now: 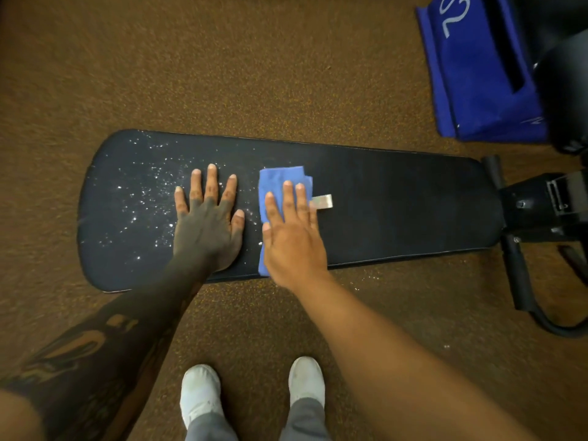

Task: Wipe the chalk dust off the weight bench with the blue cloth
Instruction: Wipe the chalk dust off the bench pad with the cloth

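A black padded weight bench (pixel 397 202) lies across the view on brown speckled flooring. White chalk dust (pixel 140 202) speckles its left third; the right half looks clean. My left hand (pixel 208 221) rests flat on the pad, fingers spread, holding nothing, at the right edge of the dusty patch. My right hand (pixel 292 237) presses flat on the folded blue cloth (pixel 276 183), which lies across the pad near its middle. A white tag (pixel 323 202) sticks out from the cloth's right side.
A blue fabric bag (pixel 477 74) with white lettering stands on the floor at the upper right. The bench's black metal frame and hinge (pixel 541 211) extend to the right. My two white shoes (pixel 251 389) stand just in front of the bench.
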Demonstrator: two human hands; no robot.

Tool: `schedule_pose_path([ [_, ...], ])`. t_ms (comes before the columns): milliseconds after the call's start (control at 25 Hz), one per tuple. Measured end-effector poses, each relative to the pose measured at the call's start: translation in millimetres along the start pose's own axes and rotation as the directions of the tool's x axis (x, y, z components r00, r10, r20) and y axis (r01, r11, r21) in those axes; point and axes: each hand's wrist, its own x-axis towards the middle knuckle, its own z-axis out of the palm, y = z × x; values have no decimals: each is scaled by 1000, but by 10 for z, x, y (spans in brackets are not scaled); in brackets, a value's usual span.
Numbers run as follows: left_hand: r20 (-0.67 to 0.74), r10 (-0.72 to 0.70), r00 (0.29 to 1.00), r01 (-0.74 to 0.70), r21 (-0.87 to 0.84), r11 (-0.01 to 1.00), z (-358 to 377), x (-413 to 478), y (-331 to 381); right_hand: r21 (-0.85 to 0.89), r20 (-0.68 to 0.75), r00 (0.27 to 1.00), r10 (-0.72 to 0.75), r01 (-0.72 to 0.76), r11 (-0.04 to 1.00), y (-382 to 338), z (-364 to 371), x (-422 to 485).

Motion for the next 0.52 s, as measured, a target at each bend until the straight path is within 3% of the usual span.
schedule_pose_path([
  [120, 0, 15, 1000, -15, -2, 1000, -39, 5, -129, -72, 14, 999, -51, 52, 996, 113, 64, -345],
  [240, 11, 44, 999, -44, 23, 999, -47, -16, -246, -96, -33, 996, 79, -82, 992, 365, 22, -254],
  [360, 10, 68, 998, -68, 24, 997, -40, -27, -310, -15, -58, 977, 208, -209, 978, 265, -39, 32],
  [440, 1, 81, 997, -81, 17, 997, -39, -21, -325, 25, -40, 981, 192, -191, 981, 7, -18, 130],
  [520, -10, 84, 996, -84, 7, 996, -48, -22, -361, -9, -26, 996, 86, -86, 996, -233, 55, 47],
])
